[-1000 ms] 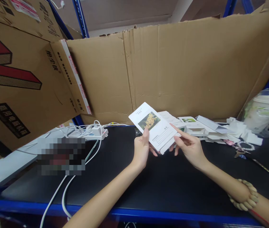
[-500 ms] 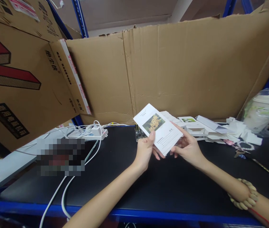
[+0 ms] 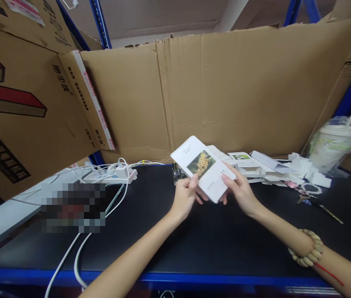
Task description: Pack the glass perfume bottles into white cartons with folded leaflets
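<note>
A white box (image 3: 214, 180) with a yellow flower picture is held tilted above the black table (image 3: 212, 244). My left hand (image 3: 185, 196) grips its left lower edge, thumb on the front near the picture. My right hand (image 3: 240, 190) holds its right side, with the thumb lying on the printed front. The other fingers of both hands are partly hidden behind the box. Just behind my left hand stand small glass bottles (image 3: 177, 173), partly covered by the hand and box.
Flattened white cartons (image 3: 256, 165), crumpled paper (image 3: 308, 167), keys with a beaded ring (image 3: 311, 189) and a bagged drink cup (image 3: 333, 142) lie right. A power strip (image 3: 126, 176) with white cables sits left. A cardboard wall (image 3: 244, 91) stands behind.
My right thumb has moved from the box's lower edge onto its front face. The box is tipped slightly differently, and the whole view has shifted a little.
</note>
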`<state>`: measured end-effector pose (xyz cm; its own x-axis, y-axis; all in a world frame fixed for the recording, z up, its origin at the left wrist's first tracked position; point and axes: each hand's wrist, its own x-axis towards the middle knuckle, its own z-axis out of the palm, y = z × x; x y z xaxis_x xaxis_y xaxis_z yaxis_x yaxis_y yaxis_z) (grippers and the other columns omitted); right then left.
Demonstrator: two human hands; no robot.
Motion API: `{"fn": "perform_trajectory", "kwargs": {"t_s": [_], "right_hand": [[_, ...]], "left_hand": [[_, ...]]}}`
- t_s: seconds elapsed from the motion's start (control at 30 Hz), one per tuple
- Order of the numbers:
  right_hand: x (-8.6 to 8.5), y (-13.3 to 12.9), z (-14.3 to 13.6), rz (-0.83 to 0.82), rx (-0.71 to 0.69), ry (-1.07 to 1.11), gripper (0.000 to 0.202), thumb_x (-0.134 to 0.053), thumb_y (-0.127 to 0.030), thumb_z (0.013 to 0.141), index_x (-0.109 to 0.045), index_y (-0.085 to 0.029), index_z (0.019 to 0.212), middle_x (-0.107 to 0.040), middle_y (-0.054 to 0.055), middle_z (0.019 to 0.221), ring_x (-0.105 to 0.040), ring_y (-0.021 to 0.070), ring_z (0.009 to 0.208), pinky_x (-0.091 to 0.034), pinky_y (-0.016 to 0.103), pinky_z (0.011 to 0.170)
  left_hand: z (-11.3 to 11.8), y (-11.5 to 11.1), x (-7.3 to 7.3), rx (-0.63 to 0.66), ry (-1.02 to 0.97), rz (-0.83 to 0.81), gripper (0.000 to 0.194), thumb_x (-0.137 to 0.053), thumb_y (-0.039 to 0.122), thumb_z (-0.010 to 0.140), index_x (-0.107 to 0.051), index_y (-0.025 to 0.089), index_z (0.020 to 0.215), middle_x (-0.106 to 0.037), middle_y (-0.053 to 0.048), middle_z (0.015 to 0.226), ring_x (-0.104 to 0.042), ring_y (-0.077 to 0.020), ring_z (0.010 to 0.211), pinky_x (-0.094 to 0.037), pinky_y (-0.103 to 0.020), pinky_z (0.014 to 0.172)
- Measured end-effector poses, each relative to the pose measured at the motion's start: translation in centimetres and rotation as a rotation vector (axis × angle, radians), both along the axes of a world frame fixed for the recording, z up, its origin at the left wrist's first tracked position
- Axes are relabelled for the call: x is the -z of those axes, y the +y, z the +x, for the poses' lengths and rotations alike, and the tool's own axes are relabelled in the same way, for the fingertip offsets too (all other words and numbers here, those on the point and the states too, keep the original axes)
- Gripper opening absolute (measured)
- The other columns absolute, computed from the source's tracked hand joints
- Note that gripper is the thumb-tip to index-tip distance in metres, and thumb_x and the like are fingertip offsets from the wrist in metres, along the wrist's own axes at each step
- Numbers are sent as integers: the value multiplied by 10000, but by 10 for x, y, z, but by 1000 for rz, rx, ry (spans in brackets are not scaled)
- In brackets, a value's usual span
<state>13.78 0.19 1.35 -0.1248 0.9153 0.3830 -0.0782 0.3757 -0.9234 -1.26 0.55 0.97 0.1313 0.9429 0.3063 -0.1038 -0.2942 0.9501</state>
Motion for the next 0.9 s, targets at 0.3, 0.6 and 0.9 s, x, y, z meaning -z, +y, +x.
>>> {"fn": "perform_trajectory", "kwargs": {"t_s": [0.3,0.6,0.9], "right_hand": [[-11,-3,0,-424,-263,-44,454,-409,-539,799,-648,-155,836,-546,-21,430,-449,93,320,-376,194,295],[-18,17,27,214,131,-492,282,-536,-446,729,-640,-200,639,-633,13,539,-555,159,446,-470,303,455],[-32,42,113,71,1212,-861,474,-614,-395,602,-636,-125,991,-656,189,972,-581,369,955,-421,495,798]], "left_hand": [[-9,15,-1,-38,-38,267,849,-699,709,323,-563,164,960,-684,-100,941,-637,-229,874,-502,-295,745],[-4,8,-5,-36,-50,143,436,-727,429,562,-461,196,817,-673,-20,788,-632,-159,721,-483,-256,664],[-10,18,14,-322,460,248,418,-579,391,751,-396,225,1088,-627,-72,1043,-609,-226,935,-474,-351,748]]}}
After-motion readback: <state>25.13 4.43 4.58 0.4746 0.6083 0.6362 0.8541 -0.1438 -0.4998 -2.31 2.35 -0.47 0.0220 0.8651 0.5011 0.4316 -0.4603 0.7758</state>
